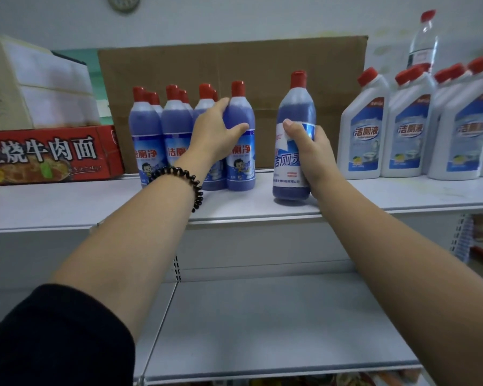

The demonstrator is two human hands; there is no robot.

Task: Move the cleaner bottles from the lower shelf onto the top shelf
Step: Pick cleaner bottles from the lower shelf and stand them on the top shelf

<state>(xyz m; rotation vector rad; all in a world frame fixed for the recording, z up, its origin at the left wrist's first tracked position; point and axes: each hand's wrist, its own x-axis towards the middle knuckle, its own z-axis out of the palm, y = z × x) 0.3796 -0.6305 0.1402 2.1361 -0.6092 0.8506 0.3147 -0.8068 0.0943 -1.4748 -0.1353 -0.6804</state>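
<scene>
Right hand (310, 153) gripping bottle (294, 107), top shelf (402, 194) edge

On the top shelf (67, 207), the left hand (215, 137) grips the cluster's end bottle (241, 165); the right hand (307, 154) holds a second blue bottle (294, 107), slightly tilted, near the front edge.

Carrier: white metal top shelf (67, 207). On it, left to right: red cardboard noodle carton (50, 154), cluster of blue red-capped plastic bottles (162, 135), lone blue bottle (293, 107) upright near the front edge, white red-capped plastic bottles (363, 129). Brown cardboard sheet (262, 68) stands at the back; lower white shelf (262, 324) sits below.
</scene>
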